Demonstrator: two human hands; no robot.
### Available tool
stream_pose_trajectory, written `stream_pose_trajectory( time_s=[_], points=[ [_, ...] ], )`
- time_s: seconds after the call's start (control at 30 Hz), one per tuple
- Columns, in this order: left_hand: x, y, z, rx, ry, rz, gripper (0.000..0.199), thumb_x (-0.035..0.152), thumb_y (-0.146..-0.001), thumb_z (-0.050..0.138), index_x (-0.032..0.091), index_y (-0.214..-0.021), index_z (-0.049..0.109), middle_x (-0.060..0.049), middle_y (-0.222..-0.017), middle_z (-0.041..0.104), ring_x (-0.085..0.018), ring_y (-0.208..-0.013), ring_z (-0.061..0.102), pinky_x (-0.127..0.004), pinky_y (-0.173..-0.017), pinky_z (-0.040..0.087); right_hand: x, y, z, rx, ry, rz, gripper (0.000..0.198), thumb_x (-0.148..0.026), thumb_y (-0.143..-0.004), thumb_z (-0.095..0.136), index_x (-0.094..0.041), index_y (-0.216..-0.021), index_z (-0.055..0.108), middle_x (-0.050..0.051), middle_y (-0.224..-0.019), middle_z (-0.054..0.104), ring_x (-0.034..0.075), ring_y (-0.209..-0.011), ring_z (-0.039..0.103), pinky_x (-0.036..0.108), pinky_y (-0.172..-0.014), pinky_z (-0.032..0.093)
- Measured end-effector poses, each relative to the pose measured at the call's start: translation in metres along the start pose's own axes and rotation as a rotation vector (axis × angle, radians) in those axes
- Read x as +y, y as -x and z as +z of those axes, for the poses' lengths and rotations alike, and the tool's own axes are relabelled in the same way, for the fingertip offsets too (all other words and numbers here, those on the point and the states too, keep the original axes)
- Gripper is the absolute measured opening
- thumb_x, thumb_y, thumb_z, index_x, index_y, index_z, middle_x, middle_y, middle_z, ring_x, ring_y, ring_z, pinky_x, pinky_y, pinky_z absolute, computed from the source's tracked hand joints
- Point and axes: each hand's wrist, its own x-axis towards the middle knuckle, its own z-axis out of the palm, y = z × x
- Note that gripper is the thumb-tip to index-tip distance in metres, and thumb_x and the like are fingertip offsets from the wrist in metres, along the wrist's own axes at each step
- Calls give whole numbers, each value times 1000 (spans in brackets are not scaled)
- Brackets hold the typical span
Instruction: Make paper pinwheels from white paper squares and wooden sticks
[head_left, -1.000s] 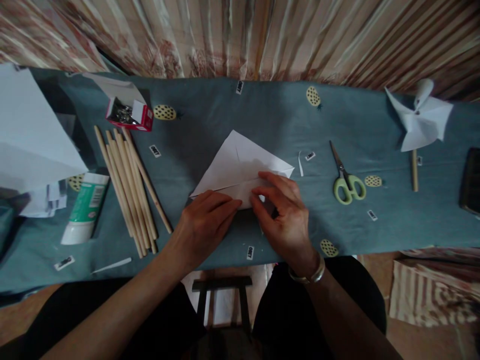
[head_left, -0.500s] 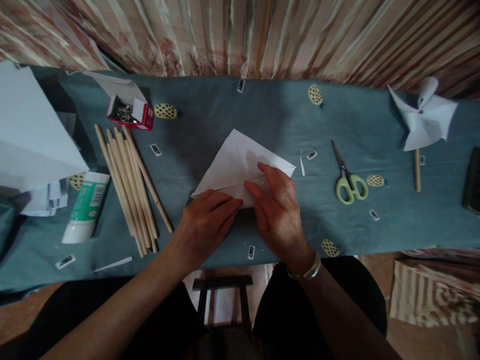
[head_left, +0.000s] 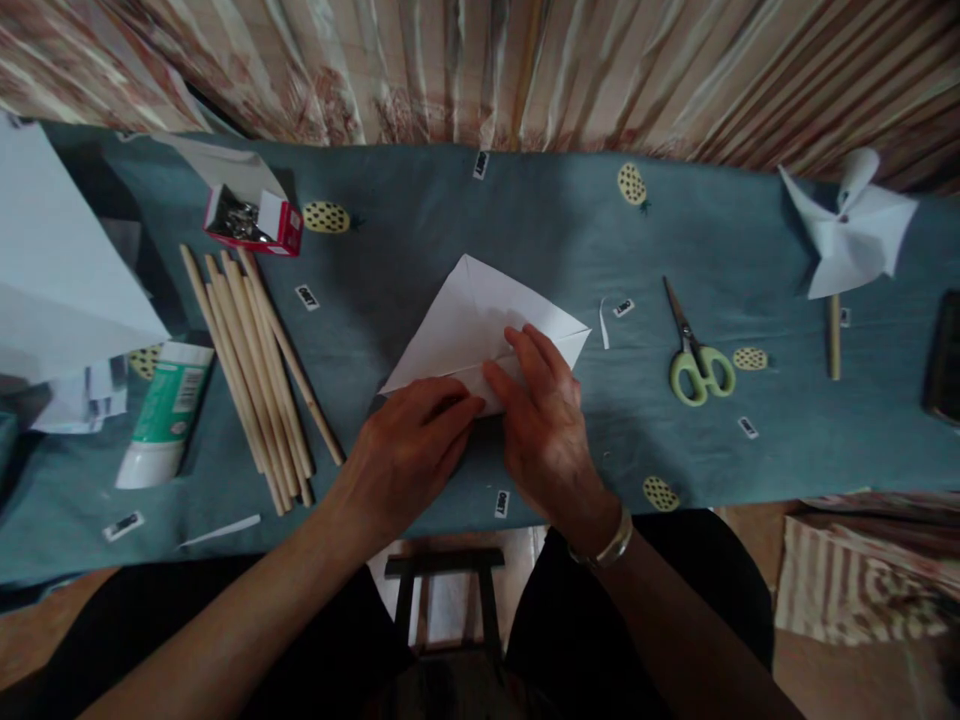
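A folded sheet of white paper [head_left: 472, 315] lies on the table before me, one corner pointing away and a crease running across it. My left hand [head_left: 411, 440] is closed at its near left edge, thumb and bent fingers gripping the paper. Over the near right part rests my right hand [head_left: 544, 425], its fingers stretched and a little apart on the surface, a bangle at the wrist. The two hands come close together at the paper's near edge, which they partly hide.
Left stand wooden sticks [head_left: 259, 380], a glue tube [head_left: 166, 410], an open red box [head_left: 259, 225] of small metal pieces and more white paper [head_left: 60, 260]. Green-handled scissors [head_left: 694, 360], a paper pinwheel [head_left: 851, 235] on a stick and a paper sliver [head_left: 603, 325] lie right.
My right hand has slid slightly left and its fingers have drawn closer together on the paper. My left hand stays at the near left edge.
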Motion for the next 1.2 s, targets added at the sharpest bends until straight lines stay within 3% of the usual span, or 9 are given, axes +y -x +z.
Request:
stream_pose_trajectory(
  time_s=[0.23, 0.33, 0.5, 0.6, 0.7, 0.8, 0.93, 1.1, 1.2],
  points=[
    [-1, 0, 1, -6, -23, 17, 16, 10, -91, 53, 12, -103, 64, -12, -107, 66, -19, -91, 68, -33, -80, 60, 6, -9, -14, 7, -100, 47, 36, -9, -91, 38, -22, -114, 63, 7, -151, 43, 29, -146, 30, 57, -115, 35],
    [-2, 0, 1, -11, -18, 38, 16, 9, -91, 54, 11, -103, 63, -11, -102, 68, -21, -93, 67, -35, -81, 59, 14, -17, -26, 49, -132, 94, 41, -10, -91, 39, -26, -124, 59, 4, -149, 45, 27, -144, 35, 55, -116, 35],
    [-1, 0, -1, -21, -24, 70, 16, 10, -92, 52, 11, -104, 63, -10, -102, 69, -20, -92, 66, -34, -82, 59, 31, -26, -36, 94, -22, 165, 43, -17, -95, 39, -22, -135, 53, 10, -141, 55, 28, -136, 47, 54, -114, 37],
    [-7, -1, -6, -22, -49, 80, 17, 8, -91, 52, 12, -103, 64, -9, -102, 70, -19, -92, 65, -34, -82, 58, 35, -25, -40, 102, 17, 184, 38, -23, -95, 45, -17, -131, 58, 13, -127, 65, 29, -122, 59, 51, -106, 46],
    [-19, -2, -14, 5, -108, 68, 20, 8, -91, 51, 16, -104, 65, -9, -107, 70, -22, -96, 63, -39, -83, 57, 34, -19, -45, 83, -7, 280, 37, -28, -92, 55, -16, -126, 61, 9, -105, 74, 26, -94, 70, 44, -89, 56],
    [-25, -4, -23, 30, -197, 26, 23, 7, -90, 49, 17, -104, 65, -11, -114, 69, -27, -105, 60, -46, -85, 55, 29, -11, -47, 30, -86, 357, 34, -31, -87, 63, -18, -119, 66, 3, -86, 75, 20, -72, 71, 36, -71, 58],
    [-13, -2, -24, 61, -181, 65, 23, 12, -90, 56, 18, -110, 62, -11, -115, 67, -27, -106, 59, -45, -86, 53, 24, -2, -47, 4, -149, 389, 32, -32, -85, 67, -18, -113, 68, 1, -78, 75, 18, -67, 70, 29, -60, 54],
    [10, 8, -10, -137, -72, 162, 18, 27, -91, 62, 14, -104, 62, -7, -100, 68, -22, -95, 61, -38, -82, 55, 24, 4, -50, -11, -71, 396, 35, -34, -85, 68, -15, -114, 67, 1, -73, 74, 16, -53, 64, 30, -55, 53],
    [15, 10, -6, -175, -94, 138, 14, 25, -92, 60, 14, -100, 64, -6, -95, 68, -21, -87, 61, -36, -77, 56, 24, 8, -52, 43, 54, 272, 28, -32, -88, 65, -15, -111, 68, 5, -79, 74, 20, -66, 68, 35, -68, 56]
  ],
)
